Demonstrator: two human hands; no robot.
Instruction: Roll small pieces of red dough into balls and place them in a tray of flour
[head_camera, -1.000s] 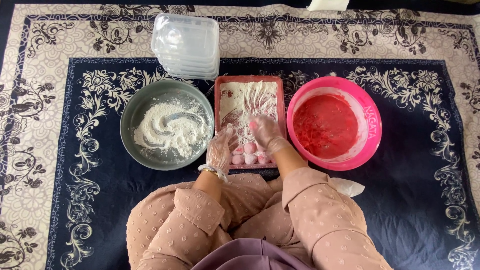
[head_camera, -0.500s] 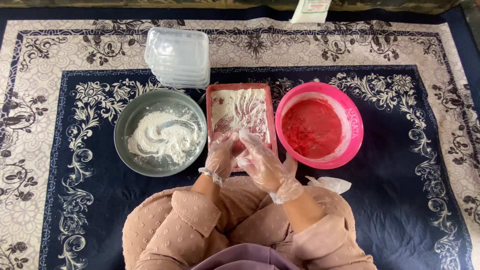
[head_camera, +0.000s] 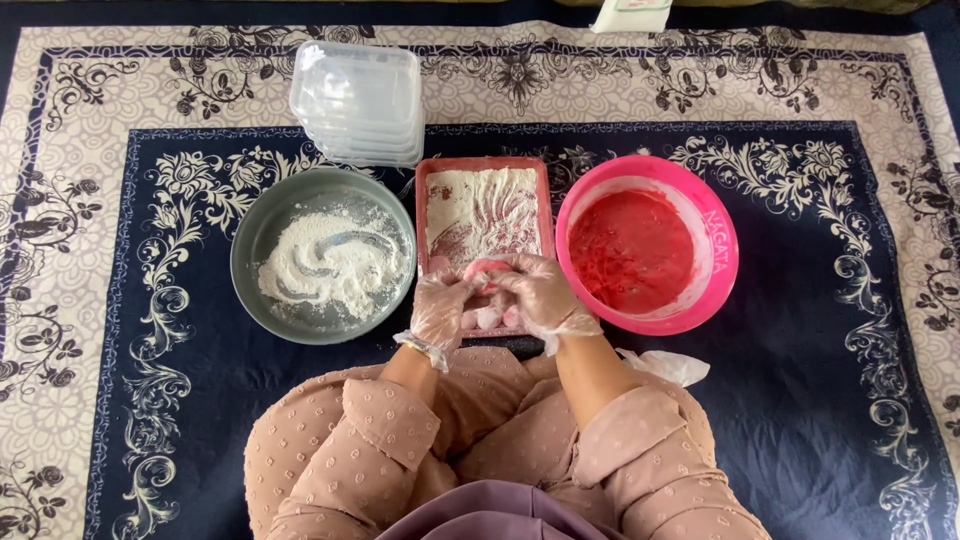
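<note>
A large carpet (head_camera: 120, 300) with a dark blue field, pale floral scrolls and a beige patterned border fills almost the whole frame. At the bottom centre sits the person, seen from above, in dusty pink sleeves (head_camera: 385, 430) dotted with small marks, knees folded under a mauve cloth.

In the middle of the frame three vessels stand in a row on the carpet. To the right is a round pink bowl (head_camera: 720, 250) holding a wet red mixture. To the left is a round grey pan (head_camera: 250, 250) with white flour spread and swirled over its bottom. Between them, just beside both, lies a rectangular red tray (head_camera: 425, 190) dusted with white flour, streaked where it has been scraped.

Above the pan and tray, in the upper left of the frame, stands a stack of clear plastic containers (head_camera: 358, 100), its near edge close to the tray's far corner.

Over the near end of the tray the left hand (head_camera: 440, 312) and the right hand (head_camera: 540, 298), both in thin clear gloves, meet and cup a small pink dough piece (head_camera: 487, 268) between the fingers, closed loosely around it. The hands cover most of the tray's lower end, where a few more pale pink lumps (head_camera: 490, 318) show beneath them.

A crumpled clear plastic glove (head_camera: 665, 365) lies on the carpet by the right forearm, below the pink bowl. A white packet (head_camera: 628, 14) shows at the top edge.
</note>
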